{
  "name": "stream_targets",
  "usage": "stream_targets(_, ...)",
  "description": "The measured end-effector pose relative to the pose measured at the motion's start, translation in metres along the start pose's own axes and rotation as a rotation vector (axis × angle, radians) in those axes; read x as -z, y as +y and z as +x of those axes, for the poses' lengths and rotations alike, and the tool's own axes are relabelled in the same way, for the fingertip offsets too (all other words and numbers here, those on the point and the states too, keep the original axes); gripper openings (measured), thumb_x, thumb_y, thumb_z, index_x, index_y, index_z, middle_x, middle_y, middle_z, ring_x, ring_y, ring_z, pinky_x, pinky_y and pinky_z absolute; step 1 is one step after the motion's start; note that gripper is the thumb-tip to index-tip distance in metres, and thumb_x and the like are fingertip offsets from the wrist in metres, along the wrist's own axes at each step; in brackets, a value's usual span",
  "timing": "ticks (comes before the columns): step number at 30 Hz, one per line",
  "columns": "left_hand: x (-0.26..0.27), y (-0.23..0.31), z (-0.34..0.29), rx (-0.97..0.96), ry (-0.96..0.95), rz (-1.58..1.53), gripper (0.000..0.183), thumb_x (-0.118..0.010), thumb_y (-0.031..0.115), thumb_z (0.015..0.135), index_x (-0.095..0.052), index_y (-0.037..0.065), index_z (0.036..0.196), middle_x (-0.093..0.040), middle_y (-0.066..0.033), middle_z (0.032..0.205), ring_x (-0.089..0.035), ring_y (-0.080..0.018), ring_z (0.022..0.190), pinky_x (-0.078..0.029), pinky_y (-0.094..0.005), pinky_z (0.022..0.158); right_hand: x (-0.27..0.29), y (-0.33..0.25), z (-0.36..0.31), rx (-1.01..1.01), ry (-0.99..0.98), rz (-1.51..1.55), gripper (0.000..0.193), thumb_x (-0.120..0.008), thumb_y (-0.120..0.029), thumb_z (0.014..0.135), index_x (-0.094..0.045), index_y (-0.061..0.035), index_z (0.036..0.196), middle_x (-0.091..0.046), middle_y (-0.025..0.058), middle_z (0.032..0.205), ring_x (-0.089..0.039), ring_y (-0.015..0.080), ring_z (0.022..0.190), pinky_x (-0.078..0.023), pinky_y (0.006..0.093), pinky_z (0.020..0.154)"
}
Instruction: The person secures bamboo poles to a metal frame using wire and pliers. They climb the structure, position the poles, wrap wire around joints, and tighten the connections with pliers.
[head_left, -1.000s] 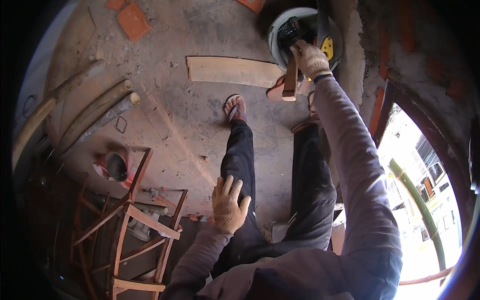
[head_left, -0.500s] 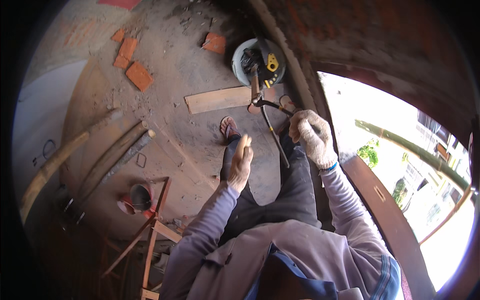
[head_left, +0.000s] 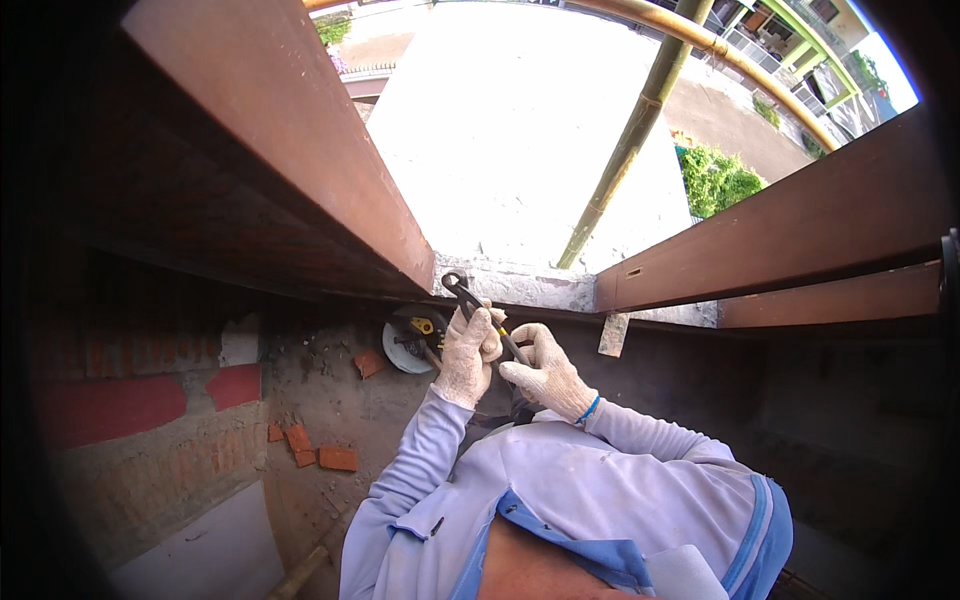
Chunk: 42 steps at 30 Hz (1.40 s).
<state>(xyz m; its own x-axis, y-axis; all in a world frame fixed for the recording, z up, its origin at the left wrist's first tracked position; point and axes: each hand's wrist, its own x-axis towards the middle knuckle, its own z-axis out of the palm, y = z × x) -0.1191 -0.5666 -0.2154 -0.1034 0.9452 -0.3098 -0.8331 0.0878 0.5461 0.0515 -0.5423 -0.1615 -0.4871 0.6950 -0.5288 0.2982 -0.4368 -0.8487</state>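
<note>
Both my hands wear white knit gloves and meet just below a grey concrete sill [head_left: 520,282]. My left hand [head_left: 468,352] and my right hand [head_left: 545,375] each grip a handle of black pincers [head_left: 480,315]. The pincers' jaws point up and left, close to the sill's near edge where the brown wooden frame [head_left: 300,150] ends. My pale blue sleeves run down to my chest at the lower middle.
A round bucket with tools [head_left: 412,338] stands on the dusty floor below. Loose red bricks [head_left: 318,450] lie by a brick wall [head_left: 150,420] on the left. A bamboo pole [head_left: 625,150] leans outside the opening. A second wooden frame piece [head_left: 790,240] runs right.
The view has swung up from the floor to the window opening. Both hands have risen to the sill, and my left hand has joined my right on the pincers.
</note>
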Motion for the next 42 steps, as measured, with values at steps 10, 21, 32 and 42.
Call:
stream_targets(10, -0.180, 0.025, 0.131, 0.024, -0.395, 0.569, 0.030, -0.074, 0.017, 0.095, -0.064, -0.001, 0.118, -0.071, -0.0093, 0.102, -0.066, -0.0143, 0.090, -0.056, -0.0303, 0.079, 0.142, -0.081, 0.060, 0.590, 0.220, -0.295, 0.043, -0.057, -0.008, 0.098, -0.054, 0.0026, 0.140, -0.072, 0.0219, 0.097, -0.072, 0.0354, 0.087, -0.056, 0.0425, 0.076)
stream_targets(21, -0.260, 0.110, 0.272, -0.695, -0.578, 1.990, 0.058, -0.075, 0.037, 0.090, -0.062, 0.010, 0.140, -0.066, -0.0218, 0.132, -0.064, -0.0348, 0.124, -0.050, -0.0459, 0.105, 0.263, 0.063, -0.080, -0.194, -0.011, -0.351, 0.033, -0.054, -0.005, 0.090, -0.064, 0.0036, 0.121, -0.069, 0.0099, 0.095, -0.066, 0.0180, 0.088, -0.053, 0.0327, 0.081)
stream_targets(32, -0.460, 0.071, 0.425, -1.259, -0.320, 2.466, 0.102, -0.091, 0.046, 0.071, -0.041, 0.030, 0.158, -0.047, -0.0070, 0.155, -0.042, -0.0335, 0.145, -0.025, -0.0533, 0.123, 0.396, 0.089, -0.129, -0.206, 1.070, 0.414, 0.051, -0.052, -0.002, 0.085, -0.055, -0.0050, 0.135, -0.062, 0.0105, 0.116, -0.068, 0.0256, 0.096, -0.064, 0.0408, 0.072)
stream_targets(42, -0.477, 0.045, 0.473, -1.118, -0.839, 2.293, 0.094, -0.087, 0.045, 0.078, -0.040, 0.028, 0.158, -0.056, -0.0130, 0.144, -0.065, -0.0351, 0.122, -0.054, -0.0473, 0.100, 0.482, -0.103, -0.077, 0.114, 0.784, 0.147, 0.051, -0.052, -0.015, 0.101, -0.046, -0.0061, 0.151, -0.059, 0.0142, 0.137, -0.065, 0.0245, 0.116, -0.063, 0.0378, 0.082)
